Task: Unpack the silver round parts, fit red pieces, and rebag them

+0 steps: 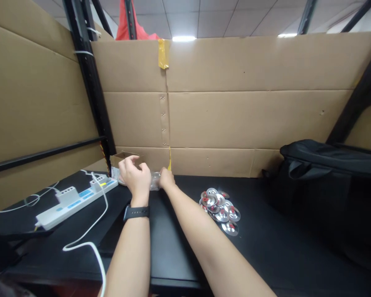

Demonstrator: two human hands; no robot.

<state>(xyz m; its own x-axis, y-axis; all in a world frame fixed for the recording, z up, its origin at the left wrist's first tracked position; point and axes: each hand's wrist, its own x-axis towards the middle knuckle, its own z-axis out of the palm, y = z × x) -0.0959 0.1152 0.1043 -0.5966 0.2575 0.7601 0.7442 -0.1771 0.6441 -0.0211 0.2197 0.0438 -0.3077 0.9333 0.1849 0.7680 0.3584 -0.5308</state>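
My left hand (134, 177), with a dark watch (137, 212) on its wrist, is raised beside a small open cardboard box (120, 156). Its fingers curve, with thumb and forefinger apart and nothing visible between them. Just right of it, my right hand (167, 178) is closed on the edge of a clear plastic bag (155, 181) low against the back wall; its fingertips are hidden. To the right of my forearm lies a loose pile of shiny round metal discs (219, 206) with red marks.
A white power strip (77, 202) with plugged-in adapters lies at the left. Its white cable (94, 247) loops towards the front edge. A black bag (327, 198) stands on the right. Cardboard panels (222, 119) close off the back of the black table (253, 251).
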